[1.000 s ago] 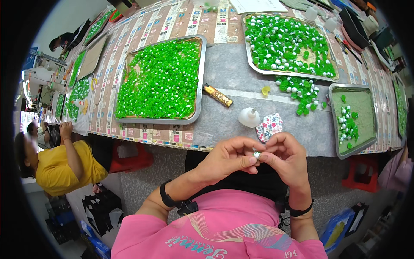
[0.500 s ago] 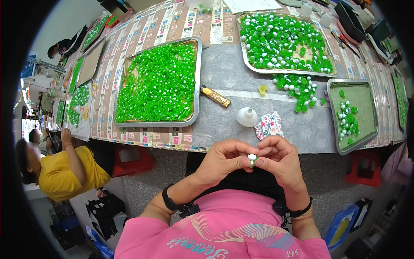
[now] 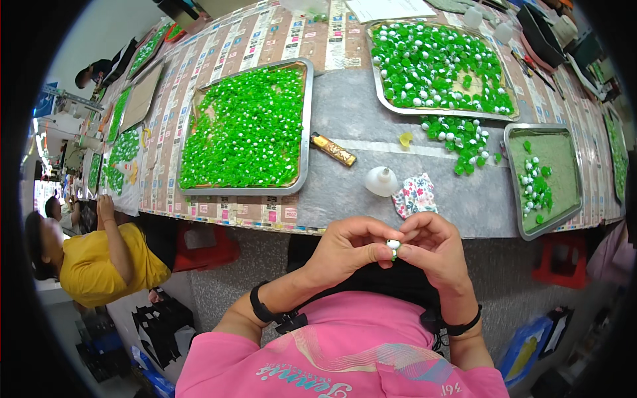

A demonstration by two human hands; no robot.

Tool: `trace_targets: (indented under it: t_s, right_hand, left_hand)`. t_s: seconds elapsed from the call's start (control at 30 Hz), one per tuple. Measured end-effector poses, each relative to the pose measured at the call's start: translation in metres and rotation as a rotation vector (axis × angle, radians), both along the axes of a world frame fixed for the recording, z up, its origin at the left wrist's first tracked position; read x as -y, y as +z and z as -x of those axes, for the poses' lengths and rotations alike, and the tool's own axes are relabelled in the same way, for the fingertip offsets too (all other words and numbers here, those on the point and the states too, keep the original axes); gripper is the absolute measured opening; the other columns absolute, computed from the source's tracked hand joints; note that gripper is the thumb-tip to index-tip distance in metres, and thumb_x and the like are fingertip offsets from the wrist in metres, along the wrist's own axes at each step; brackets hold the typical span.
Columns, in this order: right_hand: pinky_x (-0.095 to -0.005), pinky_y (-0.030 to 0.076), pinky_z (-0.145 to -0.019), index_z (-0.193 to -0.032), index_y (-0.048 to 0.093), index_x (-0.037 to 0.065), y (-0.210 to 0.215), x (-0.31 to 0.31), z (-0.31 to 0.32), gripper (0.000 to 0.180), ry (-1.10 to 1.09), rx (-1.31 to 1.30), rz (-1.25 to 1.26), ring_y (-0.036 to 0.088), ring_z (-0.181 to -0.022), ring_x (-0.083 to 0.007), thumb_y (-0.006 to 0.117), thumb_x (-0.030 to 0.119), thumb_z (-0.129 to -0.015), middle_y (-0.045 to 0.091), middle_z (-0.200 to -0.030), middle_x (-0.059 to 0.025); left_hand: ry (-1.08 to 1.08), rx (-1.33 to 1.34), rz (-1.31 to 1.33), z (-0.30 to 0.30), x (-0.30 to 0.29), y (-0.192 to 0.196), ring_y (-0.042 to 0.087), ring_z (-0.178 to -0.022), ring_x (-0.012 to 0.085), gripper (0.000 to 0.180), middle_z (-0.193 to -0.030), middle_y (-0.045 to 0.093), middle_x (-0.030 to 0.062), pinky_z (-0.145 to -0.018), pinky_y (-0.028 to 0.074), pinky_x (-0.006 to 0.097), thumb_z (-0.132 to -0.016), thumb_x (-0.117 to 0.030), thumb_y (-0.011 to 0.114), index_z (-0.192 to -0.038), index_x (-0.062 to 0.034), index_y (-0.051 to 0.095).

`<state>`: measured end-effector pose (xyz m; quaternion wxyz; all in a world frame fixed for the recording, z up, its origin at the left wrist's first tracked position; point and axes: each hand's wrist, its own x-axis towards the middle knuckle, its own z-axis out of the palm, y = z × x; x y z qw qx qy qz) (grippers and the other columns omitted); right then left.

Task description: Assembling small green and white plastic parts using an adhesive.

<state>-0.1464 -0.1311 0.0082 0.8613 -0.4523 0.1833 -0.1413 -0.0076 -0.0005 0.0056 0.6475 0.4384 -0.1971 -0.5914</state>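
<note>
My left hand and my right hand meet just off the table's front edge, in front of my body. Between thumbs and fingertips they pinch one small green-and-white plastic figure with a rounded white head. Both hands are closed on it, and the fingers hide much of its green part. Just beyond them stands a white squeeze bottle with a thin tip, beside a folded floral cloth. Loose green-and-white pieces lie in a heap farther right.
A large tray of small green pieces stands to the left. Another tray of green-and-white pieces is at the far right, and a smaller tray nearer right. A gold-brown stick-like packet lies between. A person in yellow sits left.
The small figure has turned a little between my fingers, so its dark mark shows less. Both hands have shifted only slightly.
</note>
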Motion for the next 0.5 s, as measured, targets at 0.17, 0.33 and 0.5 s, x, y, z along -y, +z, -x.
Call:
trace_targets:
  t_s: [0.17, 0.33, 0.5]
  right_hand:
    - [-0.0244, 0.050, -0.077, -0.104, 0.056, -0.001, 0.001, 0.001, 0.005, 0.033, -0.023, -0.028, 0.001, 0.060, -0.087, -0.0123, 0.068, -0.006, -0.075, 0.062, -0.095, -0.0070]
    - [-0.0258, 0.045, -0.080, -0.103, 0.059, 0.000, -0.002, 0.034, 0.037, 0.022, -0.579, -0.250, 0.540, 0.056, -0.088, -0.0109, 0.063, -0.002, -0.081, 0.060, -0.098, -0.0035]
    - [-0.0242, 0.044, -0.081, -0.115, 0.056, -0.001, -0.025, 0.110, 0.091, 0.027, -1.112, -0.574, 1.117, 0.055, -0.091, -0.0104, 0.058, 0.003, -0.088, 0.060, -0.104, -0.0051]
  left_hand:
    - [-0.033, 0.093, 0.029, 0.004, 0.003, 0.007, 0.062, -0.080, 0.0109, 0.028, -0.097, 0.065, 0.0078, -0.072, 0.052, 0.023, -0.083, 0.001, 0.064, -0.110, -0.0004, 0.062]
    - [0.109, 0.427, -0.010, -0.022, -0.005, 0.019, 0.059, -0.079, 0.0074, 0.025, -0.090, 0.064, 0.0044, -0.068, 0.049, 0.020, -0.082, 0.001, 0.064, -0.107, -0.0027, 0.065]
    - [0.621, 1.232, -0.155, -0.085, -0.016, 0.018, 0.055, -0.071, 0.0110, 0.019, -0.083, 0.062, 0.0040, -0.065, 0.044, 0.024, -0.077, -0.002, 0.067, -0.096, -0.0035, 0.068]
